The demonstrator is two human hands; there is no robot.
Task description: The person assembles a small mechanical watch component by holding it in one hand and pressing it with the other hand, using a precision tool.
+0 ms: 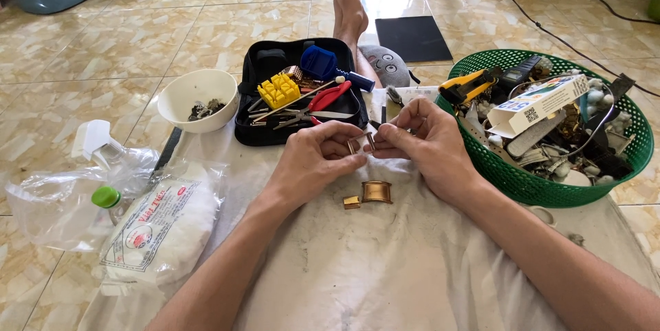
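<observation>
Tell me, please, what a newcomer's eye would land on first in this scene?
Probably the two bare hands, left hand and right hand, meeting mid-frame over a white cloth and pinching a small gold-coloured metal piece. Two more gold metal pieces lie on the cloth just below them. To the right sits a round green plastic basket heaped with parts, and behind the hands an open black tool case.
</observation>
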